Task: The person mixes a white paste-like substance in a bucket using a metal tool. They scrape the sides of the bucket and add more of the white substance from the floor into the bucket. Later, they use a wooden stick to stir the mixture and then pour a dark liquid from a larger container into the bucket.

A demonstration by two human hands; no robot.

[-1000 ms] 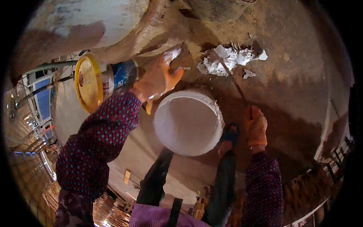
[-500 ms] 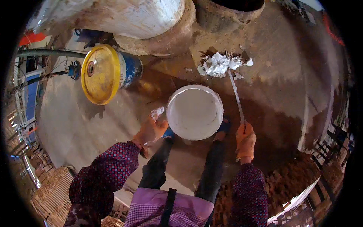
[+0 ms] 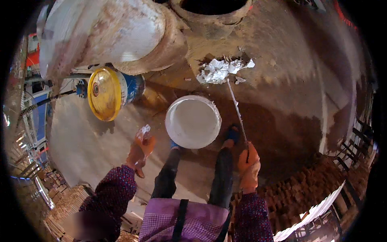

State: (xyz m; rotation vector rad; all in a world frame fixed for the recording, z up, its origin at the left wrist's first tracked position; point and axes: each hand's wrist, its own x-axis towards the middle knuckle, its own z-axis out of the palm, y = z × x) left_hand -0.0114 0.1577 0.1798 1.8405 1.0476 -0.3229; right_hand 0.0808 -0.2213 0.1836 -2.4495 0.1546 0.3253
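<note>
The left hand, gloved in orange with white residue on its fingertips, is held apart from the white bucket, to its left. In the orange-gloved right hand is a thin rod, its far end beside a ragged white clump on the brown floor. A blue container with a yellow lid sits near a large pale rounded vessel; a dark-mouthed pot is at top.

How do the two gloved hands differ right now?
The right hand is closed around a thin rod; the left hand is off it. The left hand shows white material at its fingertips; the right hand shows none that is plain. Both wear orange gloves.
</note>
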